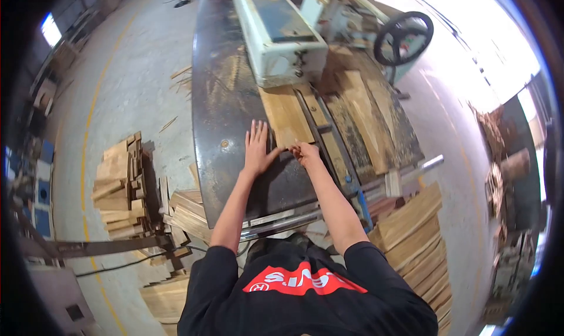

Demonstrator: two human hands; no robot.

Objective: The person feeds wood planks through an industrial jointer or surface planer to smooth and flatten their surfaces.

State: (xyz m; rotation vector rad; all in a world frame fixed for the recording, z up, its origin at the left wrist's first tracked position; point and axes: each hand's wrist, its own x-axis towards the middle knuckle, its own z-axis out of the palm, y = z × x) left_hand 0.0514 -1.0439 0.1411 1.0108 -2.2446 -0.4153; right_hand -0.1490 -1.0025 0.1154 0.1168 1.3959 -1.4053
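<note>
A wooden board point(286, 116) lies flat on the dark machine table point(220, 124), its far end under the white machine housing point(291, 60). Along the board's right side runs a metal guide rail point(329, 133). My left hand point(257, 151) rests with fingers spread at the board's left edge, its thumb at the near end. At the near right corner, my right hand point(304, 153) has its fingers curled together against the board's end; whether they grip the board or only press on it is unclear.
Another long board point(367, 118) lies right of the rail. A black handwheel point(403, 39) stands at the upper right. Wood stacks sit on the floor at left point(120, 183) and right point(414, 242). A metal bar point(282, 225) runs along the table's near edge.
</note>
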